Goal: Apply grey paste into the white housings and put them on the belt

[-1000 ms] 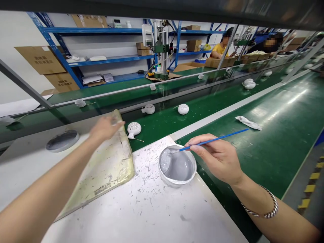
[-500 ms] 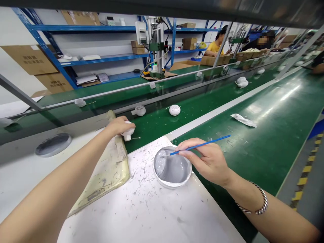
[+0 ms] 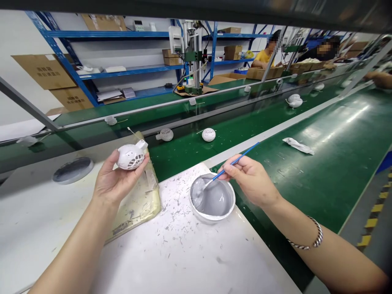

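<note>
My left hand (image 3: pixel 114 177) holds a white rounded plastic part (image 3: pixel 131 157) with slotted openings, a short tab and a thin wire; fingers and thumb grip its sides. In my right hand (image 3: pixel 249 175) is a thin blue-handled brush (image 3: pixel 237 160), pinched between thumb and fingers. The brush tip dips into the grey paste at the left side of a round white tub (image 3: pixel 211 218). That tub stands on a white board (image 3: pixel 183 253) speckled with grey flecks. Beneath my left hand lies a yellowish, stained pad (image 3: pixel 150 202).
Two similar white parts (image 3: pixel 208 134) lie on the green conveyor belt (image 3: pixel 183 153), with others further along. A grey-coated round lid (image 3: pixel 73 170) rests at left. On the right green surface is a crumpled white strip (image 3: pixel 298 145). People (image 3: pixel 265 53) sit beyond the belt.
My left hand has come back from the belt's edge toward me, turned palm up, with the white part in it. The brush in my right hand has tilted more upright, its tip still in the tub.
</note>
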